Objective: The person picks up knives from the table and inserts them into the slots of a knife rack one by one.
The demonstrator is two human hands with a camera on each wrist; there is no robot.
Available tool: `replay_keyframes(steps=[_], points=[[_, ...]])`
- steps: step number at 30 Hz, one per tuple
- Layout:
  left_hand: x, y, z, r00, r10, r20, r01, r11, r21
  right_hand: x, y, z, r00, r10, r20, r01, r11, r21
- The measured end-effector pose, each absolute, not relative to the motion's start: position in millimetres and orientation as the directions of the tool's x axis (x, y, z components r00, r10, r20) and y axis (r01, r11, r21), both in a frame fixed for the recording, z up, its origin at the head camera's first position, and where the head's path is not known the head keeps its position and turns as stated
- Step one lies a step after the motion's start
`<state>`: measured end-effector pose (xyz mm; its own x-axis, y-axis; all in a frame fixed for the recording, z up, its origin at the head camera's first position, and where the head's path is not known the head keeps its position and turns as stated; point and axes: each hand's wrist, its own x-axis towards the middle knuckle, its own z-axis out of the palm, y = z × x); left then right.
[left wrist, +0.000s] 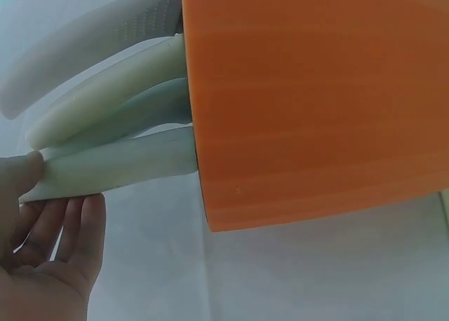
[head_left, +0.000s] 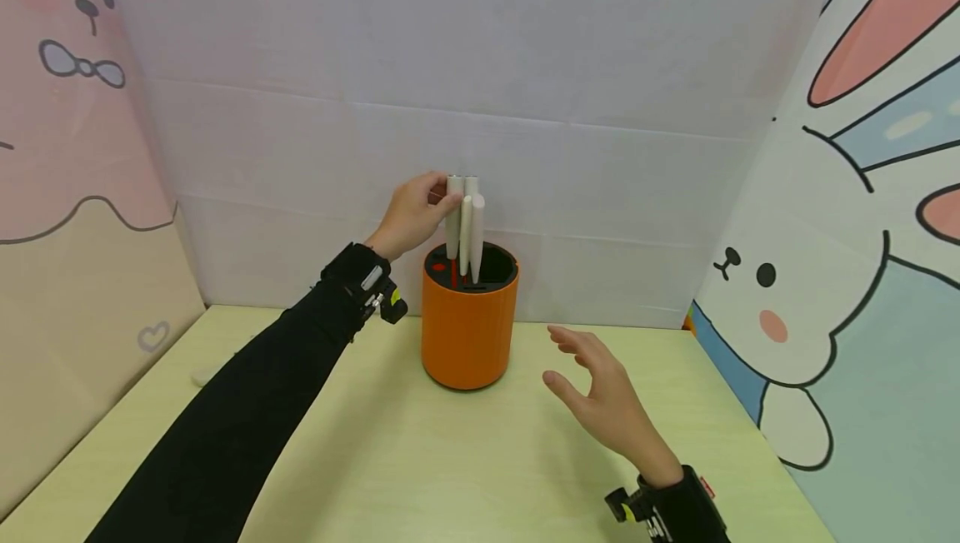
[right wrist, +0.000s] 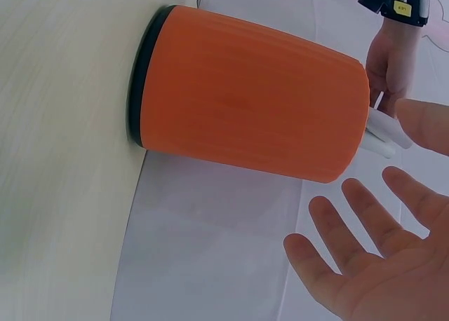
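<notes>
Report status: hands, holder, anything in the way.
Left hand pinches a white handle in the upright orange holder. Right hand holds nothing. Neighbouring handles crowd close; no other obstruction seen.

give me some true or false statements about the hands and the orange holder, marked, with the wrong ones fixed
1. The left hand holds a white handle. True.
2. The right hand grips the orange holder. False: the right hand is apart from it and holds nothing.
3. Four handles stick up from the orange holder. True.
4. The orange holder lies on its side. False: it stands upright on the table.
</notes>
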<state>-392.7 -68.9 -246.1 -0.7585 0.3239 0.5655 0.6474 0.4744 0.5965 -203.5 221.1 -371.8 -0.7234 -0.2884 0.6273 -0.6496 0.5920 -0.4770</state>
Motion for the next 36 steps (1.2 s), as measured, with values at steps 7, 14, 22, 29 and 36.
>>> replay_keyframes(steps=[7, 14, 22, 29, 36], points=[[-392, -71, -251, -0.769, 0.336, 0.544, 0.637, 0.473, 0.609, -203, 221, -371, -0.724, -0.292, 0.625, -0.650, 0.593, -0.476], [-392, -72, -255, -0.768, 0.351, 0.536, 0.639, 0.472, 0.607, -201, 220, -370, -0.724, -0.281, 0.630, -0.648, 0.589, -0.482], [-385, -77, -261, -0.758, 0.345, 0.554, 0.649, 0.485, 0.586, -201, 220, -370, -0.725, -0.280, 0.630, -0.648, 0.586, -0.486], [-370, -86, -269, -0.736, 0.329, 0.592, 0.665, 0.513, 0.543, -199, 222, -369, -0.726, -0.278, 0.628, -0.643, 0.599, -0.478], [-344, -96, -277, -0.699, 0.348, 0.625, 0.705, 0.482, 0.520, -198, 225, -369, -0.736, -0.270, 0.621, -0.624, 0.626, -0.468]])
